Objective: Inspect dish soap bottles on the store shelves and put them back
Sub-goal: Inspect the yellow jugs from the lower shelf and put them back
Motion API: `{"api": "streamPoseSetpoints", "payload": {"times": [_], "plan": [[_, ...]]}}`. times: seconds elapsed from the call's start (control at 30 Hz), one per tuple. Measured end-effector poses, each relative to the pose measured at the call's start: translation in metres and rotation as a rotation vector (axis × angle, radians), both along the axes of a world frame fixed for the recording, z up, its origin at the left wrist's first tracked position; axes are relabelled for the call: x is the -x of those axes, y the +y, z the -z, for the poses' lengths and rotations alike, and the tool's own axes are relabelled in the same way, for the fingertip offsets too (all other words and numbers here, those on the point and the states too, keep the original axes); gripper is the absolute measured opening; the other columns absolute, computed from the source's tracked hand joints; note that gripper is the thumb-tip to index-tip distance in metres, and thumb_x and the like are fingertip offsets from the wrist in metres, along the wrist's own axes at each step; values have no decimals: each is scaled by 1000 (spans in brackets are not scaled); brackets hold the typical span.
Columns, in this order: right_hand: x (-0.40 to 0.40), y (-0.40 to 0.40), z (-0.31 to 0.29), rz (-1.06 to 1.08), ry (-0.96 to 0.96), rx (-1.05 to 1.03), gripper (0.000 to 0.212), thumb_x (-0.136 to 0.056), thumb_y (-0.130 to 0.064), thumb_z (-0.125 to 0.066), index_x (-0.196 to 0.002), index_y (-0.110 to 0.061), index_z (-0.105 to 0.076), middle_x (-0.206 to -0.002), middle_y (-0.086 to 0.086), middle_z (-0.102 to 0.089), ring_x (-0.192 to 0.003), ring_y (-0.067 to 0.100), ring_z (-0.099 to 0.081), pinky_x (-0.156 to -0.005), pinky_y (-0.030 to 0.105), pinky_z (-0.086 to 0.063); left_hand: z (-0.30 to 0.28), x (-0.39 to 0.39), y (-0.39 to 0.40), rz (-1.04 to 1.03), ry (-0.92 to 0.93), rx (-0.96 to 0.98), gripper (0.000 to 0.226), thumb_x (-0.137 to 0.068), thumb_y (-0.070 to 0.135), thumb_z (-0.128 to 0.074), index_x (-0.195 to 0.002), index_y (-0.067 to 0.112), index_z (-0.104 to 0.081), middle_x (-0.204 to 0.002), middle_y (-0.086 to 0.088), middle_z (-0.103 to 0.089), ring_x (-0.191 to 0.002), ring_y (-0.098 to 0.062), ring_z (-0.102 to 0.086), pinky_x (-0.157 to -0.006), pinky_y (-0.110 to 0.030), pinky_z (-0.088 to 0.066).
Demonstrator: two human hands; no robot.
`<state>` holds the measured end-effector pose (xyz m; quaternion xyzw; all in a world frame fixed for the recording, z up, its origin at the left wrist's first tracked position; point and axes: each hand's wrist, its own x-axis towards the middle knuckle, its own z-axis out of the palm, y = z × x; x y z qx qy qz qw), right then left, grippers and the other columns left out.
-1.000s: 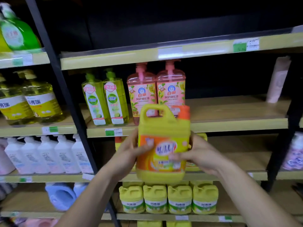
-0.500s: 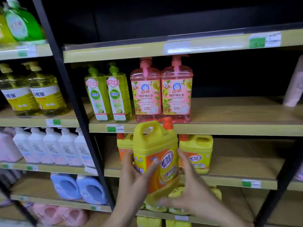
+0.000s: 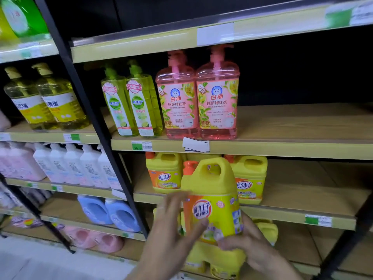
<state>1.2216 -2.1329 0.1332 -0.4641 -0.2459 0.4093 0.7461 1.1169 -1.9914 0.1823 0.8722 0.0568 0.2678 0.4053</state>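
The yellow dish soap jug (image 3: 212, 201) is in front of me, held up before the middle shelf (image 3: 302, 214), tipped a little with its orange cap (image 3: 189, 166) to the left and the label facing me. My left hand (image 3: 173, 225) is on its left side, thumb across the lower front of the label; the fingers are blurred, so I judge it a light hold rather than a firm one. My right hand (image 3: 250, 243) cups the lower right corner from beneath, fingers curled around the base.

Behind the jug, two matching jugs stand on that shelf: one to the left (image 3: 164, 172), one to the right (image 3: 249, 178), with a gap between them that looks like this jug's place. So I reckon this one is at the end of its looking-over and about to go back; it is not yet set down.

Above stand two pink pump bottles (image 3: 196, 98) and two green bottles (image 3: 131, 104), upright and in line. More yellow jugs (image 3: 266, 229) sit on the shelf below. Whether any of those have been checked, I cannot tell from here.
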Motion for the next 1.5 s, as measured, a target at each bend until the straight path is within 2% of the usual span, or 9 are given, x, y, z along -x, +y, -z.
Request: {"api": "streamPoseSetpoints", "payload": {"times": [0.1,0.27,0.4,0.6,0.73,0.87,1.17,1.37,1.5], "plan": [[-35,-66,19,-52,10,136,114,-44,-7,-101,-148,-7,-54,-136,31,-68,-127,51,-65,-109,69,-49,-7,-22,44,22,258,178,135,-48,97,-78,-159,49,-17,-166,17,-28,-152,-10,-38,-124,-40,-41],[-58,-54,39,-188,-58,153,110,-61,0,-89,-160,-11,-41,-154,26,-56,-143,48,-53,-120,70,-37,-39,-74,74,359,386,-366,113,-67,73,-90,-155,67,-20,-162,32,-32,-148,2,-38,-118,-27,-42],[-66,-33,48,-219,-88,237,101,-59,0,-88,-153,-10,-50,-144,25,-65,-136,47,-60,-115,68,-43,-52,-109,84,436,638,-450,108,-63,48,-104,-150,38,-41,-145,13,-60,-130,-14,-57,-110,-38,-48],[-97,9,45,165,-538,489,86,-63,4,-93,-129,-33,-54,-116,-18,-75,-106,-9,-67,-87,12,-51,-25,-113,85,275,168,-1046,104,-58,58,-98,-141,34,-41,-125,7,-63,-111,-27,-63,-88,-42,-58],[-107,40,49,611,-893,626,84,-65,-14,-99,-135,-31,-56,-127,-10,-52,-120,17,-55,-93,10,-41,2,-125,83,158,-70,-1187,98,-58,44,-101,-140,17,-54,-111,-2,-63,-101,-31,-57,-75,-44,-57],[-110,54,48,758,-833,770,86,-80,-15,-92,-155,-15,-51,-145,4,-58,-132,27,-58,-107,44,-52,24,-140,93,100,-186,-1173,73,-75,8,-81,-143,12,-55,-110,-8,-61,-101,-34,-52,-78,-46,-51],[-126,-6,43,981,-613,913,43,-85,-11,-86,-124,-16,-71,-116,-2,-75,-111,19,-72,-92,29,-55,40,-175,88,154,-135,-1136,84,-64,4,-87,-141,10,-56,-109,-12,-64,-97,-35,-56,-72,-44,-46],[-157,-50,31,1042,-437,984,110,-69,-15,-100,-158,-11,-37,-155,11,-50,-144,29,-49,-114,34,-41,27,-192,83,151,59,-1142,98,-55,11,-97,-146,10,-60,-116,-12,-69,-97,-35,-63,-76,-44,-57],[-178,-50,22,918,-400,978,93,-60,-12,-104,-135,-18,-48,-119,0,-69,-117,28,-68,-91,33,-51,14,-210,81,133,177,-1153,99,-68,16,-96,-156,12,-51,-122,-13,-72,-101,-39,-71,-82,-47,-61]]}}
